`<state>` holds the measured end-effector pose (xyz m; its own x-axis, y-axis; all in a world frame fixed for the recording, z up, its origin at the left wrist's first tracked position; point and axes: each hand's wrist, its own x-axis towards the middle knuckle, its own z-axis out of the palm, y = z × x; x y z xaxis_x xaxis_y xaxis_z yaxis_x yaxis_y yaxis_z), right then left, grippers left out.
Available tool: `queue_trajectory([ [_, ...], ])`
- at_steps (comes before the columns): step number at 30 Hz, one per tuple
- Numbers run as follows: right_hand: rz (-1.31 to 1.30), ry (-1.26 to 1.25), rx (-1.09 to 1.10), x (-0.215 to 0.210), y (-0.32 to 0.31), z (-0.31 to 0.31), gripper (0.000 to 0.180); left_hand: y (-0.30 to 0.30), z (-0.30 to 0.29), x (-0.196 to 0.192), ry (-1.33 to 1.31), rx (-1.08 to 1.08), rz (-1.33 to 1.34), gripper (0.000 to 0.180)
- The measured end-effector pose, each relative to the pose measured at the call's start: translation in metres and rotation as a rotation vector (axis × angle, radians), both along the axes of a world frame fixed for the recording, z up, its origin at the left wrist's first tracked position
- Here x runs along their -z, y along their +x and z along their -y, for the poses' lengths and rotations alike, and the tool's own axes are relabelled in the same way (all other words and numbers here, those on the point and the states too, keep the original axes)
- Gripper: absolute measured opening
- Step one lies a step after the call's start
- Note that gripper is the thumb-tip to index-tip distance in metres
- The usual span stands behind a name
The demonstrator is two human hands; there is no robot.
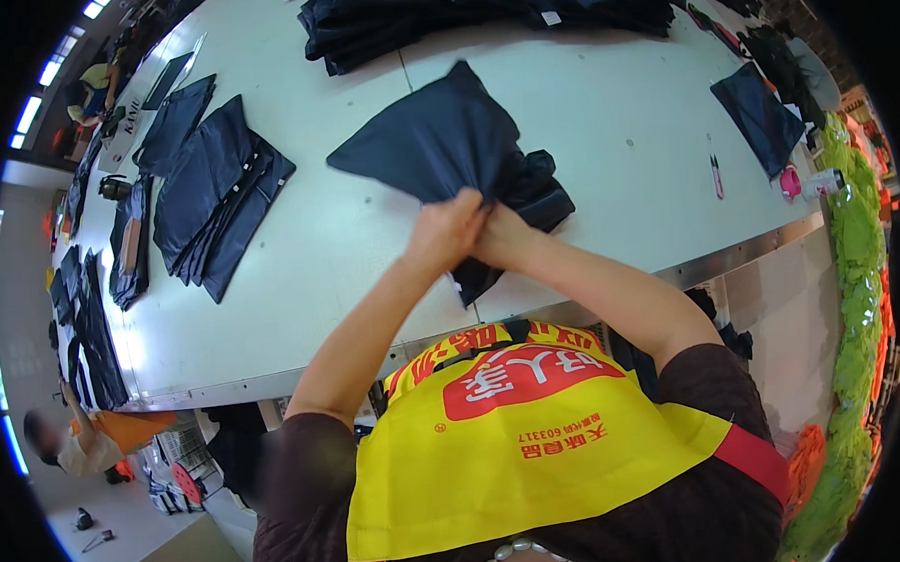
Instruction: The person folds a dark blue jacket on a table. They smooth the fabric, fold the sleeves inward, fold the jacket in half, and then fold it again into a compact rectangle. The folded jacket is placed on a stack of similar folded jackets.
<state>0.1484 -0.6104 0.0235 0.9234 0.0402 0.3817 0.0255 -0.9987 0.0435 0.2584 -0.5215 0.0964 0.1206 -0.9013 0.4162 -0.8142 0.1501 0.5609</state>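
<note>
The left hand (446, 232) and right hand (503, 237) were pressed together, pinching a dark fabric piece (445, 142); finished pieces (214, 185) lay stacked far left, so work seemed midway.

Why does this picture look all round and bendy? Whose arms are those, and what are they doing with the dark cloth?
A camera worn on a person's head looks down, and its wide lens bends the edges. The arms are that person's own. The left hand and right hand meet, both with a grip on a dark navy cloth piece on the big pale table. More dark pieces lie in a stack to the left and a pile at the far edge. The person wears a yellow apron.
</note>
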Motion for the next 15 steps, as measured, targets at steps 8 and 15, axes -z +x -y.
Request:
queue_trajectory([
  [8,-0.109,0.023,-0.214,-0.067,-0.023,0.012,0.038,0.026,-0.001,0.023,0.213,-0.284,-0.186,0.018],
  [15,-0.226,-0.061,0.209,-0.082,-0.052,0.071,0.071,0.012,0.027,-0.005,0.155,-0.290,0.552,0.031],
])
